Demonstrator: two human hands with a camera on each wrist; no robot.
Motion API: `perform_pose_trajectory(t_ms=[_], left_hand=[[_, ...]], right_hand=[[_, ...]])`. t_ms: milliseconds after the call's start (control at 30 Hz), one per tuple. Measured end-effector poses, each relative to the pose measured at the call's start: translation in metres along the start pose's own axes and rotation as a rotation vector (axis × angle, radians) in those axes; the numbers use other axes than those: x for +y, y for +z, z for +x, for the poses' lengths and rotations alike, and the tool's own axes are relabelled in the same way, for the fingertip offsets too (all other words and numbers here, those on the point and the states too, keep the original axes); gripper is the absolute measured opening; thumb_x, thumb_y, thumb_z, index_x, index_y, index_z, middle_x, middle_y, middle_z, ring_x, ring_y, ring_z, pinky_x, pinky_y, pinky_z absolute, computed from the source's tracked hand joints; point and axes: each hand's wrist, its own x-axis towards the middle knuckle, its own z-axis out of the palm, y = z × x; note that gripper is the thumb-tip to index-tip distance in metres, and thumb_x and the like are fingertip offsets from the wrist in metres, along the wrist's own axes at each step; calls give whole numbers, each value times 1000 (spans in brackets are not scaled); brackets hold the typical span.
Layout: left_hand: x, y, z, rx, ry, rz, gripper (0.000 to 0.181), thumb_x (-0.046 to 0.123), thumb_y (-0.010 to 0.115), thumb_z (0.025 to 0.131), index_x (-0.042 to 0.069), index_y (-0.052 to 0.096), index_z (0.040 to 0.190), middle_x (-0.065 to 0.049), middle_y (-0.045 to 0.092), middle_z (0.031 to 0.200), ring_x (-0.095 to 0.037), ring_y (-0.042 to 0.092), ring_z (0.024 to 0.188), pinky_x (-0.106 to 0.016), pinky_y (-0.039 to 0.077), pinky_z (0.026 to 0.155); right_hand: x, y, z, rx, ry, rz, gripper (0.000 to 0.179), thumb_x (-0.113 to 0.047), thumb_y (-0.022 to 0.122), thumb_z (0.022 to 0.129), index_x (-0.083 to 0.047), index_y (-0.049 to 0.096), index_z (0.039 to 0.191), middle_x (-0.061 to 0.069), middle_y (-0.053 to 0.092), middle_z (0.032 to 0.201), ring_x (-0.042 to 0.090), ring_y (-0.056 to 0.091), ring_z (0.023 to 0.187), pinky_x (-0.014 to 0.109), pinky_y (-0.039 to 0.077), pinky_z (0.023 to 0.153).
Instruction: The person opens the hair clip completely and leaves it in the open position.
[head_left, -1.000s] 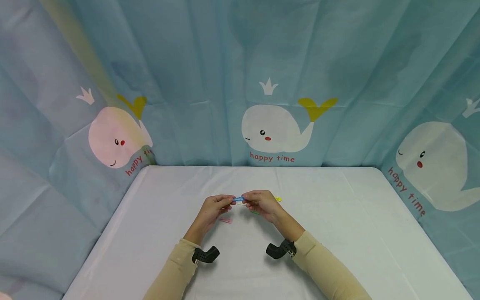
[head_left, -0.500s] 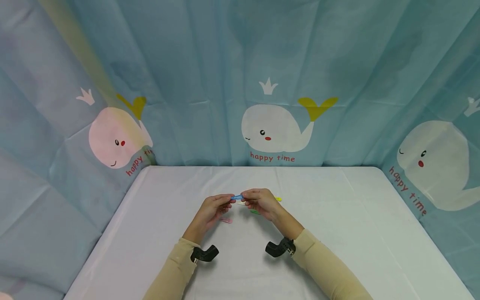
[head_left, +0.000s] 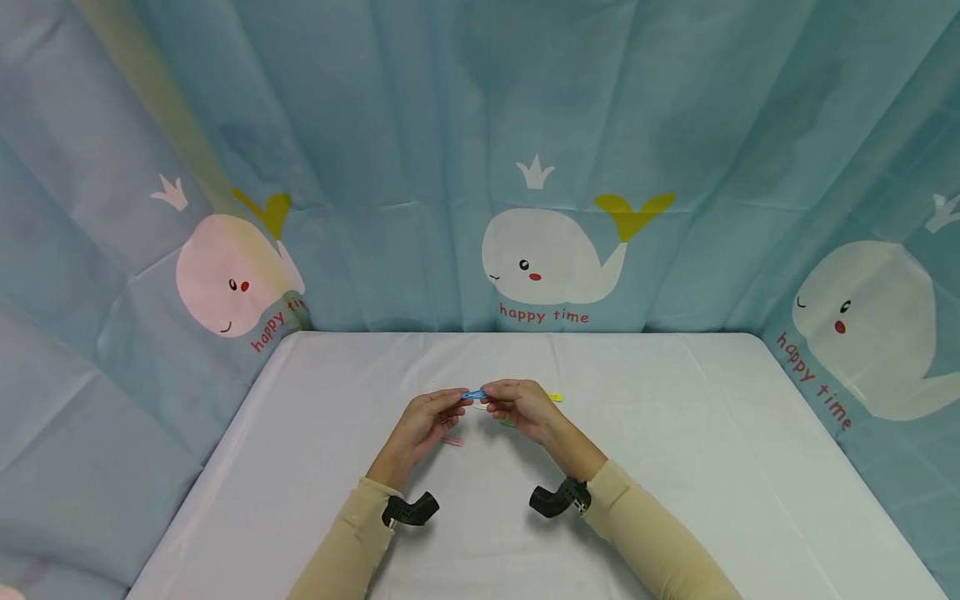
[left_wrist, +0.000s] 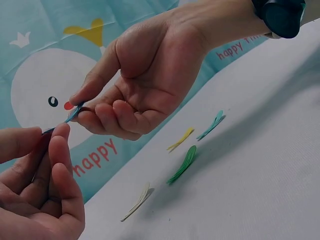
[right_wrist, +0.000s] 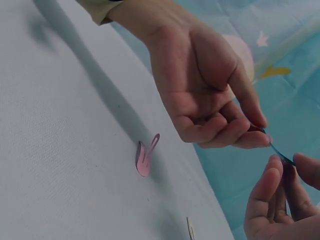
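Observation:
A blue snap hair clip point(head_left: 474, 394) is stretched between both hands above the table, its ends partly hidden by fingertips. The left hand point(head_left: 426, 422) pinches one end between thumb and fingers, and the right hand point(head_left: 527, 407) pinches the other. Edge-on in the left wrist view, the clip shows as a thin strip. On the cloth below lie a pink hair clip point(right_wrist: 143, 162), with its tongue raised, a whitish clip point(left_wrist: 136, 202) and a green clip point(left_wrist: 184, 165). Beyond the green one are a yellow clip point(left_wrist: 180, 140) and a teal clip point(left_wrist: 211, 125).
A white cloth covers the table point(head_left: 675, 467). Around its back and sides hangs a blue curtain point(head_left: 405, 208) with whale prints. Each wrist wears a black camera mount, the left mount point(head_left: 411, 508) and the right mount point(head_left: 558, 497), over beige sleeves.
Both hands have risen very slightly, keeping hold of the blue hair clip. A second ago its strips looked spread apart; now the clip looks flatter in the head view.

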Motion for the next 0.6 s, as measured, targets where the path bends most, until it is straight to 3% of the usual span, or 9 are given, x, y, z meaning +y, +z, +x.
perform_pose_trajectory(t_ms=[367, 600], left_hand=[[3, 6, -3, 46, 11, 3, 31, 11, 58, 97, -7, 59, 123, 5, 73, 86, -6, 61, 77, -17, 49, 69], [3, 6, -3, 49, 12, 20, 31, 8, 56, 97, -9, 59, 123, 4, 72, 86, -5, 59, 76, -16, 48, 68]], right_hand=[[0, 1, 0, -9, 2, 51, 9, -7, 60, 95, -3, 68, 96, -1, 70, 75, 6, 63, 64, 18, 53, 61], [1, 2, 1, 8, 1, 27, 20, -4, 58, 95, 8, 62, 109, -1, 68, 75, 6, 62, 65, 18, 53, 62]])
